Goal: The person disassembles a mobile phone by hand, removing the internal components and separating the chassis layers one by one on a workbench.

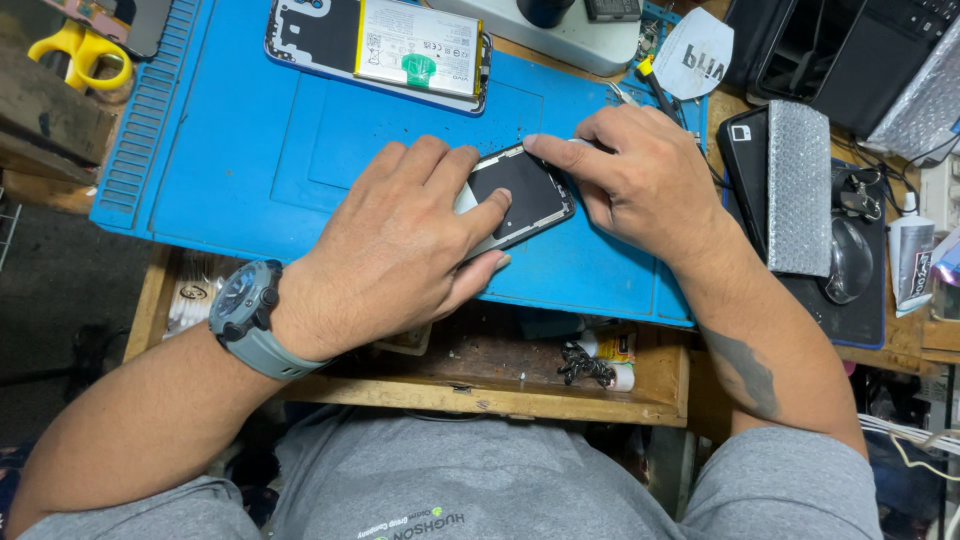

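Observation:
A dark phone screen panel [527,195] with a silver rim lies tilted on the blue work mat [250,150]. My left hand [400,250] covers its lower left part and presses it down, thumb under its near edge. My right hand [635,175] grips the panel's far right edge, index finger stretched along the top edge. Both hands touch the panel. A grey watch [245,305] is on my left wrist.
An opened phone body [375,45] with a white battery lies at the mat's far edge. Yellow scissors [80,50] sit at the far left. A black phone [745,165], a bubble-wrap packet [798,185], a mouse [850,260] and a glue tube [910,265] lie at the right. An open wooden drawer [500,385] is below.

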